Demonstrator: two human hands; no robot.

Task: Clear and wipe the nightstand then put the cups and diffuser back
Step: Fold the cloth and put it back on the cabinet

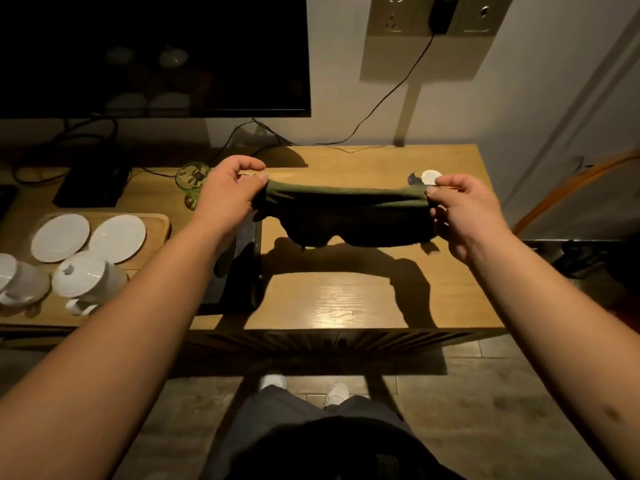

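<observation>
A dark green cloth (346,213) hangs stretched above the wooden nightstand (346,299). My left hand (228,192) pinches its left end and my right hand (460,209) pinches its right end. Two white cups (90,275) lie tipped on a wooden tray (162,223) on the lower surface to the left, beside two white saucers (117,237). A green glass (192,176) stands just behind my left hand. A small white round object (430,176) sits on the nightstand behind my right hand; what it is I cannot tell.
A dark TV screen (152,53) hangs on the wall at back left, with cables (374,109) running down from a wall socket (440,15). A black box (90,185) sits under the screen. An orange curved bar (568,188) stands to the right. My feet are on the tiled floor below.
</observation>
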